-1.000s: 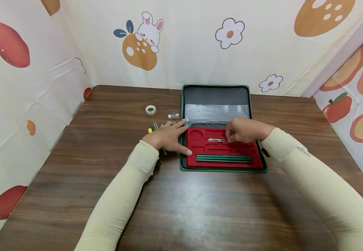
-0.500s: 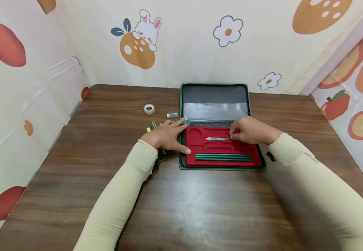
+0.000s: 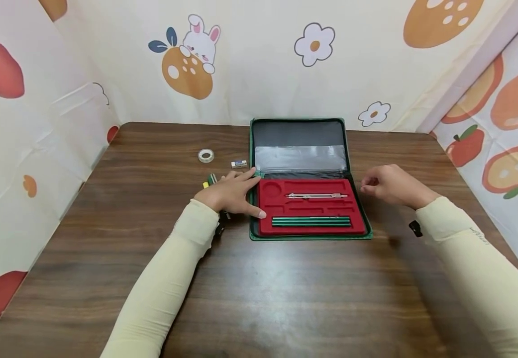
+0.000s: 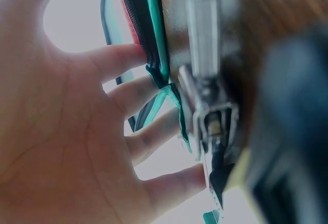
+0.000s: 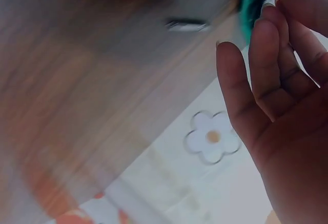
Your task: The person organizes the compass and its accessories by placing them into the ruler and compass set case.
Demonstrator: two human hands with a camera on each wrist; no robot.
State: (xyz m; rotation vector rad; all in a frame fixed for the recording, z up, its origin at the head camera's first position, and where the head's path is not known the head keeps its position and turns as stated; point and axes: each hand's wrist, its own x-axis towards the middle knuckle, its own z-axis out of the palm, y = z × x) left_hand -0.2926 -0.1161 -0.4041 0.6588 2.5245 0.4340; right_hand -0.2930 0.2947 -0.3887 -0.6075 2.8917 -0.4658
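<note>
My left hand (image 3: 233, 193) lies with fingers spread on the left edge of an open green zip case (image 3: 310, 237). In the left wrist view, a metal compass-like tool (image 4: 204, 34) with a ribbed round handle appears beside its fingertips. A red moulded tray (image 3: 299, 231) fills the case's near half. A slim silver drawing compass (image 3: 316, 196) lies across the tray's upper part, above a row of green pencils (image 3: 311, 221). My right hand (image 3: 395, 185) hovers to the right of the case, its fingers loosely bent and holding nothing, as the right wrist view (image 5: 287, 80) also shows.
A roll of tape (image 3: 205, 155) and an eraser (image 3: 239, 163) lie left of the case. Green and yellow items (image 3: 209, 182) are partly hidden behind my left hand. On the table by my right hand lies a small silvery piece (image 5: 188, 26). A printed curtain (image 3: 259, 74) borders the table.
My right hand has let go of the silver compass in the tray and moved right, off the case. My left hand has stayed on the case's left edge.
</note>
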